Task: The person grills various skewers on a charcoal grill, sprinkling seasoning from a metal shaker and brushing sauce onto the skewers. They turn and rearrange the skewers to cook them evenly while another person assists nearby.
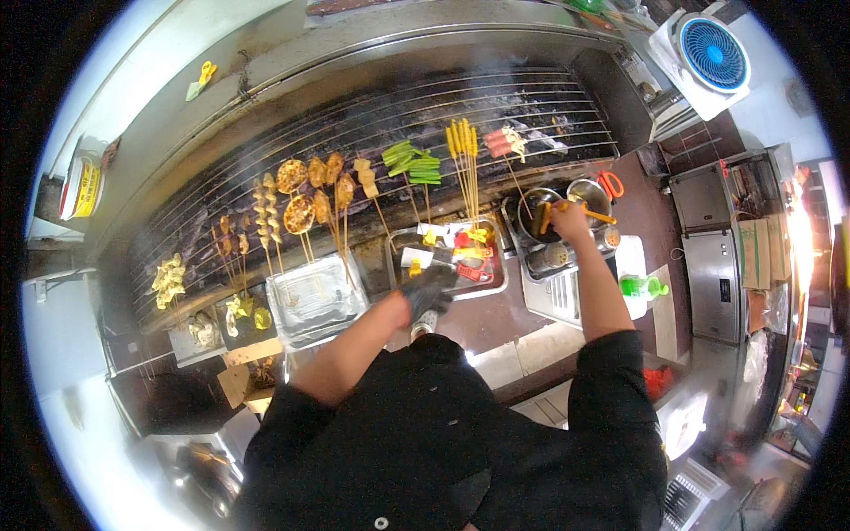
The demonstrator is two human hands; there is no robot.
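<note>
My right hand (569, 220), bare, grips an orange-handled brush (601, 217) over a dark metal bowl (531, 229). The brush's head points down into the bowl. A second steel bowl (590, 192) stands just beyond. My left hand (428, 292) wears a dark glove and hovers by the front edge of a steel tray (499, 284). Inside that tray lie a red tool (473, 271) and several small yellow and white items. Beside the glove sits a shaker with a perforated top (425, 322); whether the fingers touch it is unclear.
Behind both hands runs a smoking charcoal grill (372, 113). On it lie green vegetable skewers (412, 162), yellow skewers (463, 139), pink rolls (503, 143) and browned slices (292, 176). A foil-lined tray (315, 299), orange-handled scissors (609, 186), shakers (554, 255) and a green bottle (641, 287) stand nearby.
</note>
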